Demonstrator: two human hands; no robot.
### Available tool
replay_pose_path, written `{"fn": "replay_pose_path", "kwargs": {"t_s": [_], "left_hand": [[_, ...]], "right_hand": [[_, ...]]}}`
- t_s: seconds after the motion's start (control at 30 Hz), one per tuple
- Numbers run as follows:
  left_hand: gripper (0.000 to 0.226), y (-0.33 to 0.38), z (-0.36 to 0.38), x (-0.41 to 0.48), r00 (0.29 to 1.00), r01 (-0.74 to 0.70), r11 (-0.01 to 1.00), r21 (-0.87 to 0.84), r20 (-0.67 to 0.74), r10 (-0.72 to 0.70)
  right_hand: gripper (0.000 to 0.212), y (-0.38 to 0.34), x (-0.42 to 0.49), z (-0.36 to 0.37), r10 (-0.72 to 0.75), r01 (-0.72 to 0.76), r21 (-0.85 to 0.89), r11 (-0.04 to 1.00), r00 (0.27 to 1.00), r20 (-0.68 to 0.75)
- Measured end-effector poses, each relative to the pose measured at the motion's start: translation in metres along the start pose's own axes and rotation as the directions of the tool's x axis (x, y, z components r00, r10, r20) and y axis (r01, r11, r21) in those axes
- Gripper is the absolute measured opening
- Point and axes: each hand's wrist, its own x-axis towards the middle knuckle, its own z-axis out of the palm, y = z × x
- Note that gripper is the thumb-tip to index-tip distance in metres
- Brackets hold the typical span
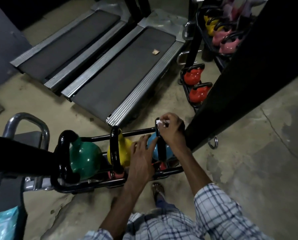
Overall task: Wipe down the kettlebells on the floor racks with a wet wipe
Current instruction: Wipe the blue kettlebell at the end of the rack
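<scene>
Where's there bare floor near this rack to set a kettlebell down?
The widest bare floor lies right of the rack, past the black column. A smaller strip runs between the rack and the treadmills. The rack is crowded: green kettlebell, yellow kettlebell, blue kettlebell side by side, left hand and right hand on the blue.

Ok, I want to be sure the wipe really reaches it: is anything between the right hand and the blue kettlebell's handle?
Nothing visible. The right hand pinches the wet wipe straight onto the top of the black handle of the blue kettlebell. The left hand rests lower, on the bell's body, clear of the wipe.
</scene>
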Motion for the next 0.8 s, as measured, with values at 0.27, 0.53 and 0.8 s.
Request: {"fn": "replay_pose_path", "kwargs": {"t_s": [0.27, 0.53, 0.8], "left_hand": [[0.093, 0.008, 0.005, -0.001, 0.992, 0.113, 0.993, -0.034, -0.061, -0.114], [0.094, 0.009, 0.001, 0.001, 0.991, 0.126, 0.991, -0.048, -0.047, -0.128], [0.092, 0.006, 0.002, 0.002, 0.991, 0.114, 0.992, -0.061, -0.062, -0.118]], "right_hand": [[0.013, -0.002, 0.049, 0.005, 0.027, -0.018, -0.046, 0.999, 0.981, 0.193], [0.017, 0.007, 0.051, 0.000, 0.240, -0.275, 0.126, 0.953, 0.942, 0.236], [0.004, 0.012, 0.045, -0.003, 0.167, -0.210, 0.204, 0.956, 0.964, 0.209]]}}
